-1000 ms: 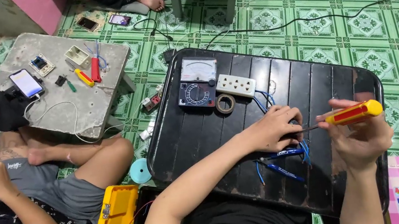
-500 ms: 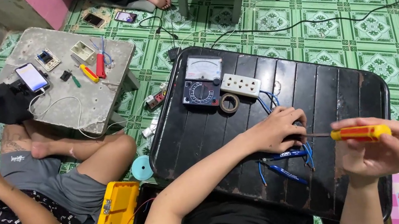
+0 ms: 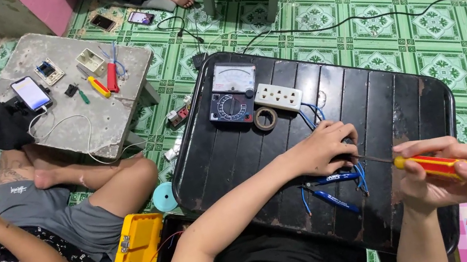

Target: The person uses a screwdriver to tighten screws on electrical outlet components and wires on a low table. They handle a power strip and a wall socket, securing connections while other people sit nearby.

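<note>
**Screwdriver meets hand on the black tray**

The red-and-yellow-handled screwdriver [image 3: 426, 165] lies level over the black slatted tray table [image 3: 385, 93], its thin shaft running left into the left hand [image 3: 322, 149]. The right hand [image 3: 443, 175] wraps tight round the handle. Left hand curls closed, pressing something hidden beside blue wires [image 3: 360, 178] and blue-handled pliers [image 3: 332, 193].

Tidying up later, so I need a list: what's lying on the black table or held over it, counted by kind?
Analog multimeter: 1
White socket strip: 1
Tape roll: 1
Blue-handled pliers: 1
Red-and-yellow screwdriver, in the right hand: 1
Total: 5, besides loose blue wires by the left hand.
</note>
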